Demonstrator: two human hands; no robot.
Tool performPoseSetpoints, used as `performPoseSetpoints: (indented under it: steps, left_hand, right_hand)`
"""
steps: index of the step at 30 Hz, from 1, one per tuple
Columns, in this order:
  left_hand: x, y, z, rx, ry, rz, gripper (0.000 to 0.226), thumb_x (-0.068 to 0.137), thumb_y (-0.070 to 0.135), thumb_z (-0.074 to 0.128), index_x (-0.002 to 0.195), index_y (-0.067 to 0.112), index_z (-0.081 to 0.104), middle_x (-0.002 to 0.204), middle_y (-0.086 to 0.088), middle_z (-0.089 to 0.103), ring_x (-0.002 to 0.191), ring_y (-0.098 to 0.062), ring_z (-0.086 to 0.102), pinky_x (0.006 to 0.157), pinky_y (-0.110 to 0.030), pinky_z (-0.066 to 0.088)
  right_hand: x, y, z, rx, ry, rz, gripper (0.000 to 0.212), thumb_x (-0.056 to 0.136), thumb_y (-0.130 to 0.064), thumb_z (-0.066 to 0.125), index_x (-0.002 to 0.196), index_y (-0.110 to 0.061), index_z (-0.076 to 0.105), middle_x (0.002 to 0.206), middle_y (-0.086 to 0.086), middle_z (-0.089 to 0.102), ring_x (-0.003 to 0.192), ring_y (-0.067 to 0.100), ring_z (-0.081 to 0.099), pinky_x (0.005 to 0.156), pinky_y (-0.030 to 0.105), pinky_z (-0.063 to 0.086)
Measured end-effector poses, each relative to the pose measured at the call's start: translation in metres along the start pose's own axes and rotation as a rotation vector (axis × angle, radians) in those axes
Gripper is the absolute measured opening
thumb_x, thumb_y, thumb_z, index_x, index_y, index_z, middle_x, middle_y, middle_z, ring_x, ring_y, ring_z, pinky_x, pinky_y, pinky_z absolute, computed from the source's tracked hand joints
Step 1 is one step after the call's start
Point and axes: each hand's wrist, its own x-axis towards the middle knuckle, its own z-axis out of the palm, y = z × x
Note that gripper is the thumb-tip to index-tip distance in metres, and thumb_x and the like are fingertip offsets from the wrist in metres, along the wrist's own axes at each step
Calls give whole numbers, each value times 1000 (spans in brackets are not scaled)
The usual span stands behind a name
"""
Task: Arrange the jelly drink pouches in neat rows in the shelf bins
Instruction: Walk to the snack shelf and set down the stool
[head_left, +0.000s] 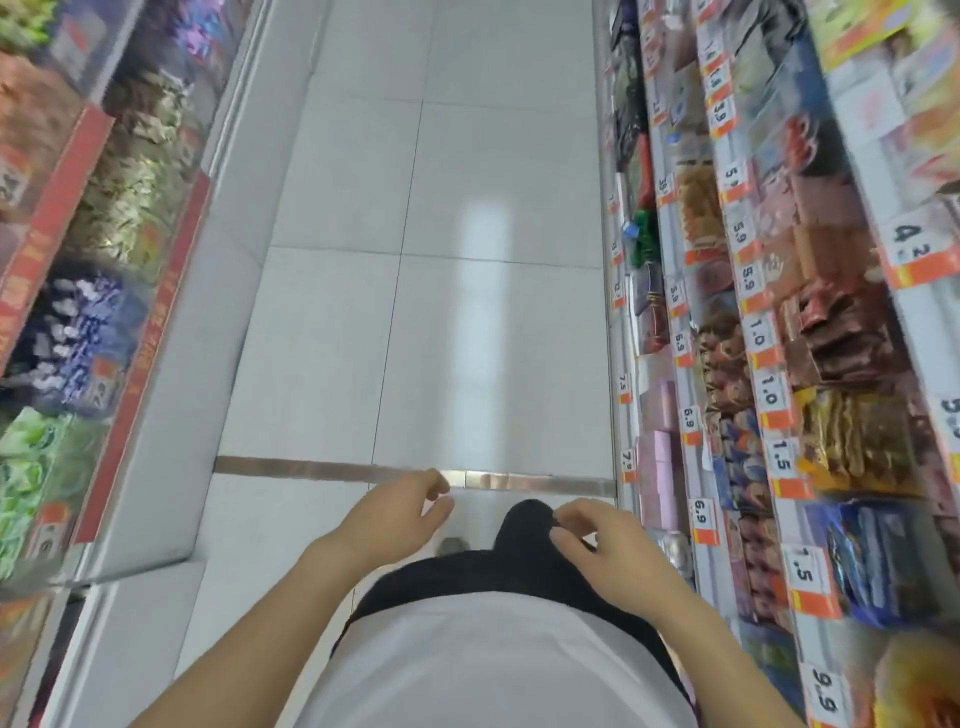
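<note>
I look down a shop aisle. My left hand (400, 512) and my right hand (597, 540) hang in front of my waist over the tiled floor (441, 291), fingers loosely curled, holding nothing. Tiered bins on the left hold small packets: a purple-white heap (78, 332), a green heap (31, 467) and an olive-gold heap (135, 202). The picture is blurred, so I cannot tell which of these are jelly drink pouches. Neither hand touches a bin.
Shelves (779, 322) with orange price tags and packed snacks line the right side. The left bins have red front strips (156, 343) and a white base (171, 415). A metal strip (332, 470) crosses the floor just beyond my hands.
</note>
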Motion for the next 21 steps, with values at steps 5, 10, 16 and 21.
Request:
performPoseSetpoints:
  steps: [5, 10, 16, 21]
  left_hand:
    - [135, 35, -89, 52, -15, -2, 29, 96, 45, 44, 114, 27, 58, 107, 13, 63, 89, -7, 58, 81, -28, 49]
    - [248, 82, -180, 46, -17, -26, 33, 98, 44, 42, 121, 25, 56, 114, 12, 60, 97, -9, 56, 83, -23, 45]
    - [357, 119, -299, -164, 91, -83, 20, 95, 38, 49, 102, 25, 62, 88, 14, 67, 80, -4, 60, 77, -26, 51]
    - [476, 119, -401, -282, 185, -111, 16, 95, 39, 49, 103, 33, 62, 96, 21, 65, 92, 3, 60, 79, -12, 46]
  right_hand:
    - [123, -11, -74, 32, -23, 34, 27, 94, -43, 58, 117, -29, 64, 112, -18, 64, 102, -3, 59, 87, 13, 46]
    - [264, -53, -182, -3, -57, -26, 20, 95, -41, 56, 109, -30, 64, 104, -12, 65, 96, 2, 60, 85, 23, 50]
    - [428, -142, -321, -30, -48, -153, 30, 96, -44, 56, 120, -28, 63, 112, -15, 63, 102, -3, 58, 84, 14, 45]
    - [576, -217, -412, -51, -16, -240, 29, 96, -44, 56, 119, -30, 63, 112, -17, 64, 103, -4, 58, 92, 23, 48]
